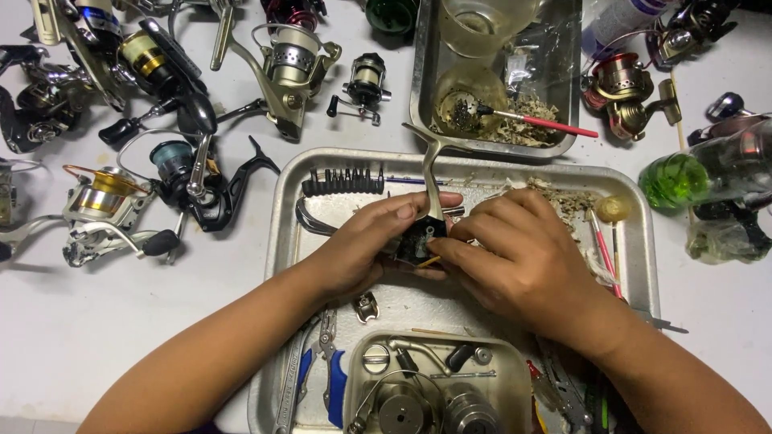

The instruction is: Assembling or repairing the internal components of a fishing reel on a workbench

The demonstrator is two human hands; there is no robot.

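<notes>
My left hand (366, 241) grips a small dark fishing reel body (418, 241) whose silver stem (430, 173) sticks up and away from me. My right hand (515, 249) pinches a thin wooden stick (429, 261) and presses its tip into the reel body. Both hands hover over a large metal tray (285, 209). My fingers hide most of the reel body.
A row of black screwdriver bits (344, 181) lies at the tray's far left. A smaller tray (434, 386) near me holds reel parts; blue-handled pliers (330, 370) lie beside it. Another tray (498, 80) with bowls and a red brush stands beyond. Several fishing reels (161, 120) crowd the white table.
</notes>
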